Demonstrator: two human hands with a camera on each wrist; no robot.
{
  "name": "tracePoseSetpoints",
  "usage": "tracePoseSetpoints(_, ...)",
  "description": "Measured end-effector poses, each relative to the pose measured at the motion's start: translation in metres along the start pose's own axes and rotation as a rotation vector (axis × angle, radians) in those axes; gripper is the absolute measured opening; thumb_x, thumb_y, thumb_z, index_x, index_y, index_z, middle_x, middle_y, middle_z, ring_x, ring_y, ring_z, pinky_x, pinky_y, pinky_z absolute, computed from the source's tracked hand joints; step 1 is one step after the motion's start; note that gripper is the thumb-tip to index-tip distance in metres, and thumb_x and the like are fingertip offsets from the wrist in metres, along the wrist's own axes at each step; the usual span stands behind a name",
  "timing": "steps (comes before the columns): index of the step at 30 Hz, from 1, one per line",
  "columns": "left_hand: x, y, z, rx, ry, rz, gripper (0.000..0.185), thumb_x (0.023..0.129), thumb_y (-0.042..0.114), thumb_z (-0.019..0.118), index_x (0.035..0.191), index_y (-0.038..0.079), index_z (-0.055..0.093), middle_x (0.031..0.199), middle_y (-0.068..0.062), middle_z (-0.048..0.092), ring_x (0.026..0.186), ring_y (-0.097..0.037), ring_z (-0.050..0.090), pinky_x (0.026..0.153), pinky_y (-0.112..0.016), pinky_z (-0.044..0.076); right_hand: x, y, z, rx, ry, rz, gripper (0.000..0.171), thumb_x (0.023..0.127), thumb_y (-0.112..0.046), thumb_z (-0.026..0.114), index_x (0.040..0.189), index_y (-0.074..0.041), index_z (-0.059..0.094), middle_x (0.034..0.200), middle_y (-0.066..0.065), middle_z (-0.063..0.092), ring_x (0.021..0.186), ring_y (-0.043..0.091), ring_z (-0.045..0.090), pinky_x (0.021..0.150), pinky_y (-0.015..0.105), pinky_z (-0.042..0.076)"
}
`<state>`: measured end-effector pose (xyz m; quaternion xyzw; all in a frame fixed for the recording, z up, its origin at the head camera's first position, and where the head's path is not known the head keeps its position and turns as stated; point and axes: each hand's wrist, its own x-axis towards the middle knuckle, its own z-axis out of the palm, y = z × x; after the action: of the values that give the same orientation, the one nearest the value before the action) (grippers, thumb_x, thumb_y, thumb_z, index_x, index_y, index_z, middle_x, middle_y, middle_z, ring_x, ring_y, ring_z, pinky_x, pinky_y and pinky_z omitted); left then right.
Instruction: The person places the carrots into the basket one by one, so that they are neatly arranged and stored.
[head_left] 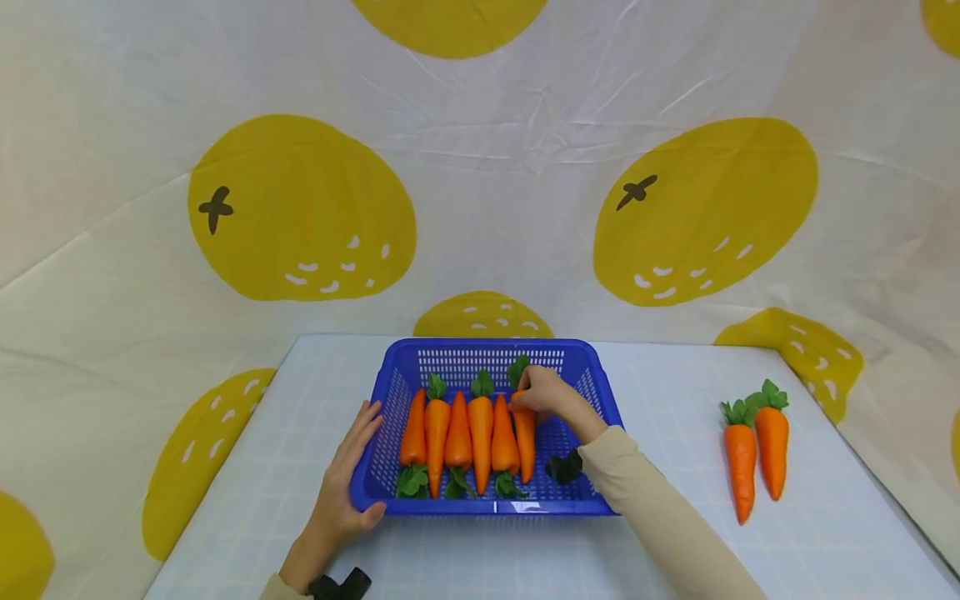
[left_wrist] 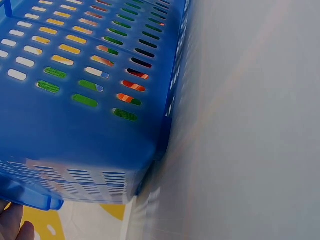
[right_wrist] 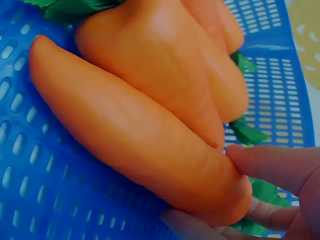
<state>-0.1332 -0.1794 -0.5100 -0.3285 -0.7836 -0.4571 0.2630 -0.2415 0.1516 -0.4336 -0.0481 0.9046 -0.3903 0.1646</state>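
1. Down at the right end of the row in the blue basket, the right hand has its fingers pinched round the thick top end of a carrot — tip pointing toward the person, body lying just beside five others.
2. Left hand rests flat along the basket's left wall, thumb hooked at the near corner, fingers straight — bracing, not clamping.
3. Risk one: the grip is only at the very end of the carrot, by the leaves. It looks smooth, so it could swivel out or roll off against its neighbour.
4. Risk two: the packed carrots touch one another; a nudge from the knuckles could roll one across and spoil the row.
5. Risk three: that light basket sits on a slick bench. If the left hand slackens, a sideways push could skid it.
6. Two more carrots lie well apart on the right — the sleeve could brush them on a reach.
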Motion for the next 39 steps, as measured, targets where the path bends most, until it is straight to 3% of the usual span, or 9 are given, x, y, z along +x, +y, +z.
tracePoseSetpoints(13, 0.000, 0.001, 0.000, -0.008, 0.002, 0.010, 0.091, 0.082, 0.054, 0.065, 0.146, -0.006, 0.040, 0.155, -0.025, 0.034, 0.146, -0.044, 0.022, 0.117, -0.025, 0.020, -0.003, 0.000, 0.001, -0.029, -0.046, 0.002, 0.021, 0.087, -0.010, 0.073, 0.098, 0.001, 0.059, 0.087, 0.013, 0.058, 0.070, 0.025, 0.064, 0.056, 0.039, 0.060)
tracePoseSetpoints(22, 0.000, 0.002, 0.001, -0.015, 0.008, 0.013, 0.091, 0.082, 0.053, 0.065, 0.145, -0.008, 0.041, 0.154, -0.026, 0.034, 0.146, -0.044, 0.022, 0.117, -0.026, 0.019, -0.010, -0.014, -0.010, -0.106, -0.072, -0.012, 0.028, 0.091, -0.019, 0.070, 0.107, 0.001, 0.059, 0.094, 0.012, 0.060, 0.079, 0.028, 0.065, 0.063, 0.042, 0.060)
tracePoseSetpoints(30, 0.000, 0.001, 0.001, -0.011, 0.010, 0.011, 0.091, 0.082, 0.053, 0.066, 0.146, -0.007, 0.041, 0.154, -0.025, 0.034, 0.146, -0.044, 0.022, 0.117, -0.026, 0.020, -0.031, -0.034, -0.034, -0.136, -0.042, -0.079, 0.034, 0.092, -0.030, 0.070, 0.108, -0.001, 0.062, 0.102, 0.012, 0.064, 0.073, 0.034, 0.067, 0.067, 0.042, 0.059)
tracePoseSetpoints(35, -0.001, 0.001, 0.000, -0.010, 0.014, 0.013, 0.091, 0.082, 0.053, 0.066, 0.146, -0.007, 0.041, 0.154, -0.025, 0.035, 0.146, -0.044, 0.022, 0.117, -0.026, 0.020, -0.048, -0.042, -0.049, -0.144, 0.006, -0.131, 0.040, 0.093, -0.032, 0.067, 0.117, 0.000, 0.061, 0.095, 0.012, 0.066, 0.068, 0.027, 0.066, 0.064, 0.035, 0.058)
tracePoseSetpoints(39, 0.000, 0.001, -0.001, -0.014, 0.015, 0.015, 0.091, 0.083, 0.054, 0.065, 0.146, -0.007, 0.040, 0.154, -0.026, 0.034, 0.146, -0.045, 0.022, 0.117, -0.026, 0.020, -0.062, -0.043, -0.059, -0.155, 0.084, -0.199, 0.038, 0.094, -0.032, 0.065, 0.116, 0.000, 0.063, 0.096, 0.013, 0.067, 0.071, 0.023, 0.064, 0.065, 0.034, 0.057)
